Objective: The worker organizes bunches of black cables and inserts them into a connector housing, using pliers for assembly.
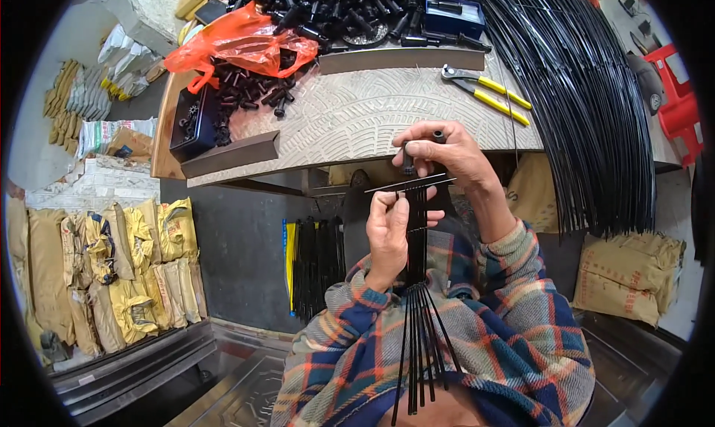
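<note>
My left hand [389, 232] is closed in a pinch on a bundle of thin black ribs [418, 244], like umbrella ribs. The bundle runs down against my chest and fans out there. Short crosswise black strips lie at its upper end. Just above, my right hand [456, 153] is closed around a small black tubular fitting [408, 161], its lower end close to the rib tips. A round dark end [439, 136] shows between the fingers; whether it belongs to the same piece I cannot tell. Cutting pliers [488, 93] with yellow handles lie on the table beyond my right hand.
Black tubular fittings [335, 14] are heaped at the table's far side, beside an orange plastic bag [242, 43]. A dark box [197, 125] stands at the left corner. Long black ribs [588, 107] hang over the right edge. Sacks [134, 267] stand at left.
</note>
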Tool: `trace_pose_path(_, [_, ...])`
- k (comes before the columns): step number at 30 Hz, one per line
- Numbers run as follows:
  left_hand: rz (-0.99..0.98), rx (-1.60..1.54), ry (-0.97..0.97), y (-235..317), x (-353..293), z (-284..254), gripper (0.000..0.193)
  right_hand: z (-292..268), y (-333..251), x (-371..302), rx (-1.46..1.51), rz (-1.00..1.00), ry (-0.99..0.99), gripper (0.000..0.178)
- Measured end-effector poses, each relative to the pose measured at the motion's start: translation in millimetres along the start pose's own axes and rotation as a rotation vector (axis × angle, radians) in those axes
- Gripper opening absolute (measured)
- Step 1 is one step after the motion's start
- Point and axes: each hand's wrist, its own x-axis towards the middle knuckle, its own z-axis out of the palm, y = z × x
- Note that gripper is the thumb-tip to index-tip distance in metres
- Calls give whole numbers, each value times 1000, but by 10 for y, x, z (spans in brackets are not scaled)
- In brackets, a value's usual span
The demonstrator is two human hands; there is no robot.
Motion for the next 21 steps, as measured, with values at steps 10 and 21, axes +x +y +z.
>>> trace_pose_path(10, [101,-6,0,-15,-242,157,34,123,98,-49,29,-8,-76,17])
trace_pose_path(21, [108,24,-28,-44,-258,191,39,153,101,-53,21,28,-54,19])
